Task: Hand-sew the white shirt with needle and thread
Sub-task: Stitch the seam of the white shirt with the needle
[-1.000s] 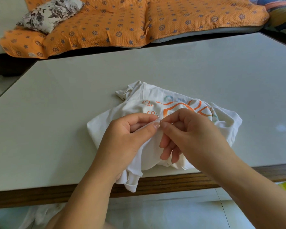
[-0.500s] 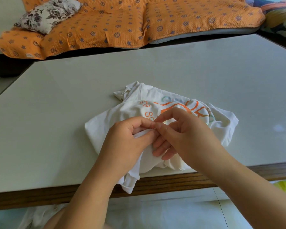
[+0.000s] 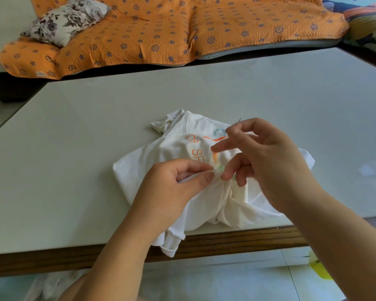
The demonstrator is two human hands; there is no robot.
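Shirt [image 3: 161,161], white, lies crumpled at the table's [image 3: 74,148] 6 o'clock edge, hem hanging over. Left hand [image 3: 172,192] pinches a fold, thumb against forefinger. Right hand [image 3: 269,161], at 1 o'clock of that pinch, nips the needle [image 3: 238,122]; other fingers loosely spread. Thread too fine to see.

Left hand [image 3: 174,187] pinches the shirt [image 3: 161,157] between thumb and forefinger; right hand [image 3: 269,161], higher, pinches the needle [image 3: 238,121], other fingers spread.
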